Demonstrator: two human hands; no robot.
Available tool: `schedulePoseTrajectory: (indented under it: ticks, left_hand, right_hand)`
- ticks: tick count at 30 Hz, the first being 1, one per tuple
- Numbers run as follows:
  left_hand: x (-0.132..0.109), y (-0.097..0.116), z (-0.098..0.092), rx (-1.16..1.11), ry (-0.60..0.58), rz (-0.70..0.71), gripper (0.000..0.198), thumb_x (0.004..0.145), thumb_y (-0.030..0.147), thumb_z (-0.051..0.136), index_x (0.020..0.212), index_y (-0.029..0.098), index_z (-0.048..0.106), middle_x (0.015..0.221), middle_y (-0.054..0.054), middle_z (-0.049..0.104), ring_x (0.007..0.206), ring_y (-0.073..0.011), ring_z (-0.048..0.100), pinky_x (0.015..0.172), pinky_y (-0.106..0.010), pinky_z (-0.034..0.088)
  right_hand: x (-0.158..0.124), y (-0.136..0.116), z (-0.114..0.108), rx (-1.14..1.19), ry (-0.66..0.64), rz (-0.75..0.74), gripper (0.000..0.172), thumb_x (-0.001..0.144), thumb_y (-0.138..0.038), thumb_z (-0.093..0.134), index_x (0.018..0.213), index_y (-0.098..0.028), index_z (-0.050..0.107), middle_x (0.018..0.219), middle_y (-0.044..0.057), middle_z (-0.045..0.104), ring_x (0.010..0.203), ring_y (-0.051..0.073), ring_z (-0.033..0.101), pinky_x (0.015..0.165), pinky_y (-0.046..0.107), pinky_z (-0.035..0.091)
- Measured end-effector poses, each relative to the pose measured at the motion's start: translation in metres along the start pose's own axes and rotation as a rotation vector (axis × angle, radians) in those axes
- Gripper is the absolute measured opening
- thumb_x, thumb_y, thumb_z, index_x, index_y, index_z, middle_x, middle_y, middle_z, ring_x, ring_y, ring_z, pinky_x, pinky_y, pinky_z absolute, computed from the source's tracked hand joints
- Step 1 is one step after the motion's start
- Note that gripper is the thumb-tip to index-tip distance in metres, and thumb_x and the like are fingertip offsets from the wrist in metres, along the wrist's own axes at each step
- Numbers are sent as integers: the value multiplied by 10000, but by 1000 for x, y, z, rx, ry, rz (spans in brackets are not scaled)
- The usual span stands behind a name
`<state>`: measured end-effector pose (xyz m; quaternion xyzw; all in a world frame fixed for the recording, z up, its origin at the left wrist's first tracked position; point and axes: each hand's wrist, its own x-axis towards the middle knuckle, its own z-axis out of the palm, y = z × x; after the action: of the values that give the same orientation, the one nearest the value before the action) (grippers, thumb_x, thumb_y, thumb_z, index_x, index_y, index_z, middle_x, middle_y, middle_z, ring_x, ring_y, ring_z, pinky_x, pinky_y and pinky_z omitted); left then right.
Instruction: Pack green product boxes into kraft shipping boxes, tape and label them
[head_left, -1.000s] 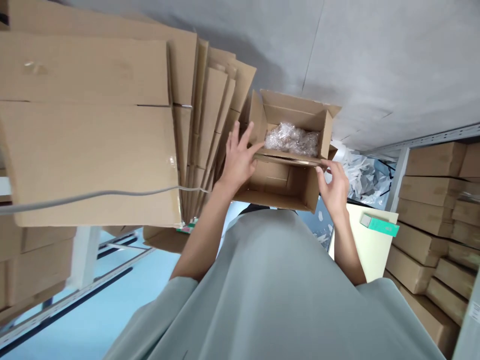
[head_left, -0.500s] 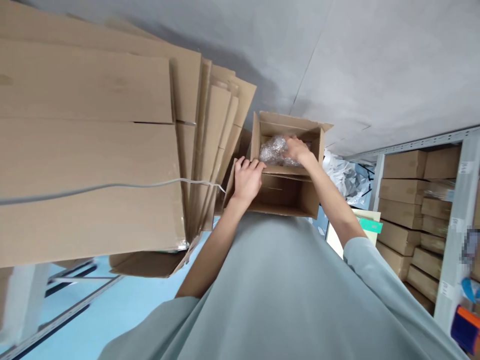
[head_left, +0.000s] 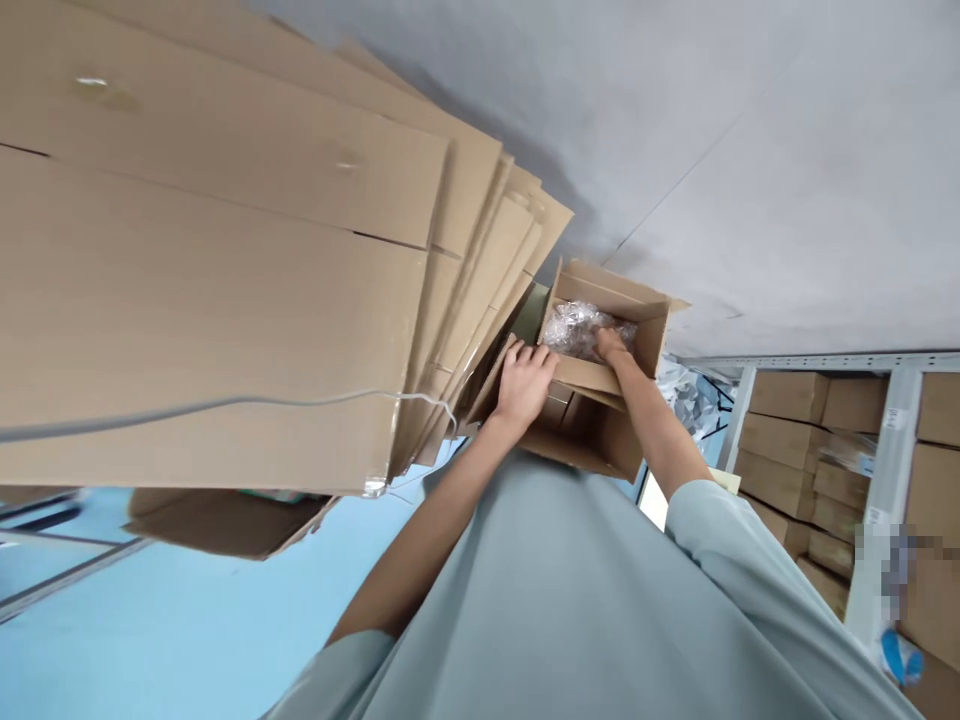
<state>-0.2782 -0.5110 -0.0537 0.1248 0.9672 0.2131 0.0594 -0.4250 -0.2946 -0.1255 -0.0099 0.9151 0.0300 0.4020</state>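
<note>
An open cardboard box (head_left: 600,376) stands against my front, with crumpled clear bubble wrap (head_left: 574,328) in its far part. My right hand (head_left: 611,344) reaches down inside, its fingers closed on the bubble wrap and partly hidden by it. At the near left, my left hand (head_left: 527,380) has its fingers curled over the box's edge. A second open cardboard box (head_left: 592,440) lies nearer my body, below the first one's near flap, and its inside is dark.
Flattened cartons (head_left: 247,300) stand stacked on the left, a grey cable (head_left: 225,402) crossing them. A grey wall (head_left: 750,180) rises ahead. On the right, a metal rack (head_left: 892,420) holds several brown boxes (head_left: 780,450). Another open carton (head_left: 225,525) is at lower left.
The view has turned, so the boxes appear lower and further right. My right hand has gone deeper into the bubble wrap. My left hand keeps its place on the box edge.
</note>
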Motion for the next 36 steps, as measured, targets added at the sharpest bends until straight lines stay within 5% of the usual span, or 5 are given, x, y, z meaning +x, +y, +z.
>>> schedulePoseTrajectory:
  ticks: [7, 12, 15, 23, 36]
  left_hand:
    - [-2, 1, -12, 0, -35, 25, 436, 897, -3, 543, 1206, 198, 774, 1209, -132, 779, 1164, -314, 732, 1203, -482, 445]
    - [7, -1, -22, -1, -127, 54, 405, 934, 49, 564, 1237, 207, 782, 1250, -139, 793, 1157, -327, 761, 1067, -475, 515]
    - [18, -3, -27, 30, -191, 57, 308, 1001, 161, 584, 1213, 219, 799, 1239, -128, 810, 1105, -331, 785, 1021, -466, 535]
    - [28, -4, -22, 69, -226, 106, 415, 1016, 133, 479, 1280, 191, 795, 1257, -169, 819, 1125, -347, 791, 995, -469, 542]
    - [29, 1, -25, 42, -243, 45, 409, 1031, 187, 482, 1281, 199, 806, 1231, -176, 821, 1109, -363, 792, 997, -486, 548]
  right_hand:
    - [-61, 6, -24, 98, 288, -78, 475, 1053, -163, 539, 1507, -172, 682, 1499, 193, 699, 1365, 313, 677, 1188, 390, 485]
    - [-160, 34, -11, 528, 829, -273, 364, 1001, -266, 576, 1306, -191, 760, 1283, 144, 753, 1132, 300, 721, 1047, 417, 574]
    - [-226, 37, 9, 858, 973, -334, 283, 995, -339, 636, 1215, -229, 777, 1204, 104, 756, 1043, 265, 729, 908, 381, 599]
    - [-333, 24, 53, 1372, 837, -229, 279, 910, -428, 828, 1148, -290, 778, 1077, 24, 778, 861, 198, 714, 726, 304, 581]
    - [-259, 19, 80, 919, 382, 23, 628, 991, -582, 735, 1495, -213, 669, 1431, 178, 767, 1149, 311, 820, 1086, 468, 624]
